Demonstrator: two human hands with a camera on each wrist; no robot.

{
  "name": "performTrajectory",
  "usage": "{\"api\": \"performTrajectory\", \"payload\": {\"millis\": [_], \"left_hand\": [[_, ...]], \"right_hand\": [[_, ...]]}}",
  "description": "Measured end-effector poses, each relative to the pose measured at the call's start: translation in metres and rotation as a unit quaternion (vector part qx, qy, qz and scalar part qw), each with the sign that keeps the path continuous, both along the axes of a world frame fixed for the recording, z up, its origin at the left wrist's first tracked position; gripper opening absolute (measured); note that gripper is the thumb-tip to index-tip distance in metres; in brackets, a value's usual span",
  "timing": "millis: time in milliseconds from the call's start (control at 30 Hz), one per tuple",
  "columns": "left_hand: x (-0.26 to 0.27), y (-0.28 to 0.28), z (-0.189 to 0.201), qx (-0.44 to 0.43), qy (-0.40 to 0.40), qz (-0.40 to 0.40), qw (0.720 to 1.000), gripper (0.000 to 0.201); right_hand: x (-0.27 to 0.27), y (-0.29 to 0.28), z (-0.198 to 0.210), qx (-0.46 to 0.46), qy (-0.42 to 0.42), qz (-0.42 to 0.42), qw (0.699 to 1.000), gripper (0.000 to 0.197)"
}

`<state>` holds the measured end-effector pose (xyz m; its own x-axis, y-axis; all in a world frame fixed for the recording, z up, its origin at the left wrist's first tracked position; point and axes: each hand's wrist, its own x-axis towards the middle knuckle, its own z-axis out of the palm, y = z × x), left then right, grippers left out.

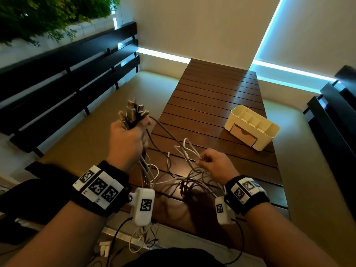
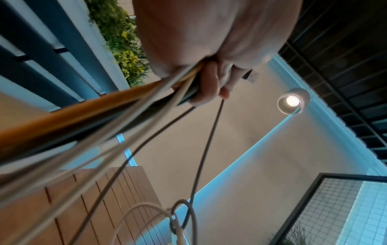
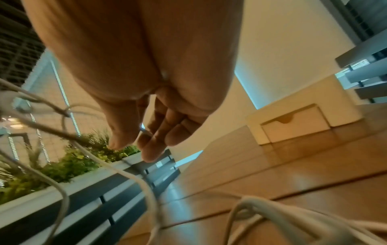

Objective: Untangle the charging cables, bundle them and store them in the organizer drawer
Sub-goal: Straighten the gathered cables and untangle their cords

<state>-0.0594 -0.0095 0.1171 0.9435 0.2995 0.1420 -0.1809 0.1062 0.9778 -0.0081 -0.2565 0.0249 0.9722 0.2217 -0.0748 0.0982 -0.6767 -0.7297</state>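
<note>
Left hand (image 1: 128,138), centre frame: fingers clenched round cables (image 1: 173,171)' plug ends. Right hand (image 1: 215,164): fingers pinch one strand. Risk: pulling tightens the knot.

Left hand (image 1: 128,138) is raised at 10 o'clock, fisted; right hand (image 1: 217,164) is held lower, fingertips pinched.

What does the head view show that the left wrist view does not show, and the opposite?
Only the head view shows the right hand pinching a cable loop, the organizer with its drawer closed, and the plugs fanned above the left hand. Only the left wrist view shows a ceiling lamp. Both show the left hand gripping the cables above the slatted table.
</note>
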Motion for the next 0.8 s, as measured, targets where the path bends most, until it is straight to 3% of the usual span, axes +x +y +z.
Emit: {"api": "performTrajectory", "payload": {"millis": [133, 267, 367, 467, 600, 767, 800], "left_hand": [[0.001, 0.002, 0.002, -0.009, -0.010, 0.006, 1.000, 0.025], [0.004, 0.001, 0.002, -0.015, -0.013, -0.007, 1.000, 0.026], [0.005, 0.003, 0.002, 0.014, 0.001, -0.038, 0.999, 0.025], [0.006, 0.001, 0.002, 0.020, 0.002, -0.034, 0.999, 0.025], [0.008, 0.003, 0.007, -0.019, -0.027, -0.010, 0.999, 0.023], [0.008, 0.010, 0.009, 0.003, -0.020, -0.044, 0.999, 0.025], [0.007, 0.009, 0.009, 0.011, -0.016, -0.056, 0.998, 0.026]], "right_hand": [[0.002, -0.016, -0.023, -0.030, 0.058, -0.043, 0.997, 0.006], [0.006, -0.031, -0.037, -0.144, 0.092, -0.082, 0.982, 0.012], [0.009, -0.036, -0.034, -0.170, 0.077, -0.106, 0.977, 0.019], [0.013, -0.036, -0.026, -0.152, 0.046, -0.153, 0.975, 0.028], [0.027, -0.047, -0.029, -0.141, 0.098, -0.230, 0.958, 0.039], [0.029, -0.058, -0.028, -0.115, 0.108, -0.290, 0.944, 0.027], [0.026, -0.054, -0.024, -0.113, 0.096, -0.288, 0.946, 0.033]]}}
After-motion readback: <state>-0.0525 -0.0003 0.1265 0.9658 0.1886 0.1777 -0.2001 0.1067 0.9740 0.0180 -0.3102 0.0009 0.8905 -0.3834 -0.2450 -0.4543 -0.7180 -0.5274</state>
